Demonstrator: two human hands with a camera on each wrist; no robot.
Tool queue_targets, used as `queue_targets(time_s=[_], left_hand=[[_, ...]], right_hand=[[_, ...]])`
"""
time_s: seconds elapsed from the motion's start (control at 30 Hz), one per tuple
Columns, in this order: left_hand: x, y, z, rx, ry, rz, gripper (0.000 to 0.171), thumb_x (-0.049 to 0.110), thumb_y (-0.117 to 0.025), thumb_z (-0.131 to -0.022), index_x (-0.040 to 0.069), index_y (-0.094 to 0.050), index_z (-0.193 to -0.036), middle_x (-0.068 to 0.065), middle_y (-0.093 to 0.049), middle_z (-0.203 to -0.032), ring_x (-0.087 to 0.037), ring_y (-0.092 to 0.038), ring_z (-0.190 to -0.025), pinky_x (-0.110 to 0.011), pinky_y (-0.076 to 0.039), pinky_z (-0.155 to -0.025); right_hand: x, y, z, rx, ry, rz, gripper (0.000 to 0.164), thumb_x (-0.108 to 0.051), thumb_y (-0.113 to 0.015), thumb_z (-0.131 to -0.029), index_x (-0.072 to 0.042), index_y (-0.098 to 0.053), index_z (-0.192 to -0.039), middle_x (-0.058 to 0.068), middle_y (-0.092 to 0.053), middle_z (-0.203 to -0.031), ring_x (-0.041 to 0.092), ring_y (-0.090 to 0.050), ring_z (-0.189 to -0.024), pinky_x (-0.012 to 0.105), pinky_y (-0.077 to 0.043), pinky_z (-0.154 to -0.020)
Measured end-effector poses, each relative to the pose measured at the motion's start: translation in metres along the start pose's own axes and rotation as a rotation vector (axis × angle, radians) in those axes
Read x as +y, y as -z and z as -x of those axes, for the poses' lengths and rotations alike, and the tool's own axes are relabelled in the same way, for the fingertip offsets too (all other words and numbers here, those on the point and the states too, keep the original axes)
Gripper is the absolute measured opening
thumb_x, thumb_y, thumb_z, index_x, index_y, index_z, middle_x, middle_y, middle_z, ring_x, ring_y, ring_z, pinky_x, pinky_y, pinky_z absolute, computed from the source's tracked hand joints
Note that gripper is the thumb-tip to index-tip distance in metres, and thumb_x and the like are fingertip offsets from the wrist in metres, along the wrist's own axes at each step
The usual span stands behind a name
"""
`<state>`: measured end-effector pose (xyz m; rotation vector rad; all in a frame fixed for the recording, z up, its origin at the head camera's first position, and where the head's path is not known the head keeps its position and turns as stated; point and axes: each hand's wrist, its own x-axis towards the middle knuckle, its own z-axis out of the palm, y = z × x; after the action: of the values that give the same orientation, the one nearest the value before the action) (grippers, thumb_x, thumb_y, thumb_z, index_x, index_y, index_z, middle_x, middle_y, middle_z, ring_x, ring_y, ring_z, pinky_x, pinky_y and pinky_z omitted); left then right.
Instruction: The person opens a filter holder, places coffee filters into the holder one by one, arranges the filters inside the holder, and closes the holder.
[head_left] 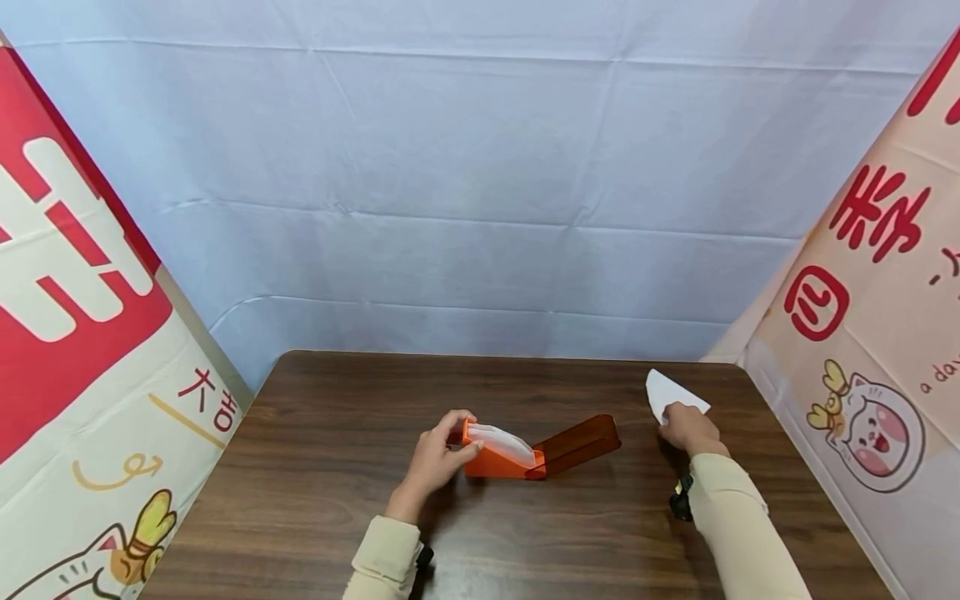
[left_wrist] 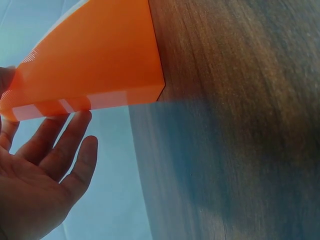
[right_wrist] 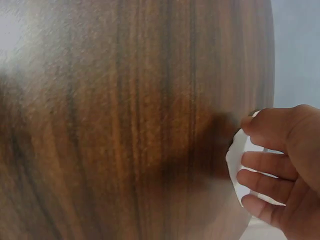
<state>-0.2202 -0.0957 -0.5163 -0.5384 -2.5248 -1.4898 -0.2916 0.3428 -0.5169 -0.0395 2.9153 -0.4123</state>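
An orange filter box (head_left: 495, 467) stands on the table, a stack of white filter papers (head_left: 504, 442) showing inside. Its see-through amber lid (head_left: 579, 445) is swung out to the right. My left hand (head_left: 435, 460) grips the box's left end, thumb on the near side. In the left wrist view, fingertips (left_wrist: 82, 117) meet the end wall of the box. Farther right, a fan-shaped white coffee filter paper (head_left: 667, 392) is pinched in my right hand (head_left: 692, 427). The right wrist view shows thumb and fingers at the edge of this paper (right_wrist: 233, 156).
The dark wood-grain table (head_left: 330, 417) ends at a pale blue cloth backdrop (head_left: 465, 208). Printed banners hang at the left (head_left: 82, 317) and right (head_left: 855, 375) sides.
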Motion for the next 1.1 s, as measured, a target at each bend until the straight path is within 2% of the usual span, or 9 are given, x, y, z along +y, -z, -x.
queue_targets(time_s=[0.23, 0.47, 0.63, 0.87, 1.1], left_hand=[[0.0, 0.0, 0.0, -0.003, -0.002, 0.003, 0.032, 0.028, -0.071, -0.083, 0.022, -0.055, -0.11, 0.006, -0.061, -0.093, -0.012, -0.061, -0.078, -0.03, -0.051, -0.067], [0.0, 0.0, 0.0, -0.001, -0.002, 0.0, 0.032, 0.026, -0.071, -0.083, 0.022, -0.055, -0.11, 0.007, -0.061, -0.092, -0.012, -0.061, -0.078, -0.03, -0.052, -0.067], [0.0, 0.0, 0.0, 0.001, 0.001, -0.014, 0.032, 0.027, -0.071, -0.082, 0.023, -0.055, -0.11, 0.006, -0.061, -0.092, -0.012, -0.061, -0.078, -0.028, -0.05, -0.066], [0.002, 0.001, 0.0, -0.003, -0.001, -0.018, 0.033, 0.028, -0.071, -0.083, 0.02, -0.055, -0.111, 0.004, -0.063, -0.094, -0.012, -0.061, -0.078, -0.029, -0.051, -0.067], [0.003, 0.001, 0.0, 0.001, -0.006, -0.021, 0.032, 0.029, -0.07, -0.083, 0.021, -0.055, -0.11, 0.004, -0.063, -0.094, -0.013, -0.061, -0.078, -0.029, -0.051, -0.067]], right_hand=[[0.005, -0.008, -0.004, 0.028, 0.031, 0.011, 0.011, -0.01, -0.062, -0.08, 0.001, -0.06, -0.084, 0.015, -0.056, -0.077, 0.03, -0.053, -0.072, 0.045, -0.042, -0.057], [0.0, -0.006, -0.004, 0.058, 0.042, 0.037, 0.008, 0.001, -0.056, -0.076, 0.003, -0.061, -0.082, 0.023, -0.058, -0.08, 0.036, -0.057, -0.071, 0.049, -0.044, -0.057], [-0.001, -0.008, -0.003, 0.047, 0.037, 0.073, 0.004, 0.003, -0.055, -0.078, 0.003, -0.058, -0.08, 0.024, -0.059, -0.081, 0.038, -0.057, -0.072, 0.05, -0.045, -0.055], [0.0, -0.011, -0.002, 0.071, 0.032, 0.099, 0.006, 0.004, -0.056, -0.077, 0.001, -0.059, -0.081, 0.024, -0.059, -0.081, 0.041, -0.058, -0.072, 0.051, -0.046, -0.054], [0.001, -0.012, -0.002, 0.062, -0.003, 0.08, 0.007, -0.004, -0.059, -0.078, 0.003, -0.061, -0.079, 0.025, -0.058, -0.081, 0.04, -0.057, -0.072, 0.052, -0.046, -0.056]])
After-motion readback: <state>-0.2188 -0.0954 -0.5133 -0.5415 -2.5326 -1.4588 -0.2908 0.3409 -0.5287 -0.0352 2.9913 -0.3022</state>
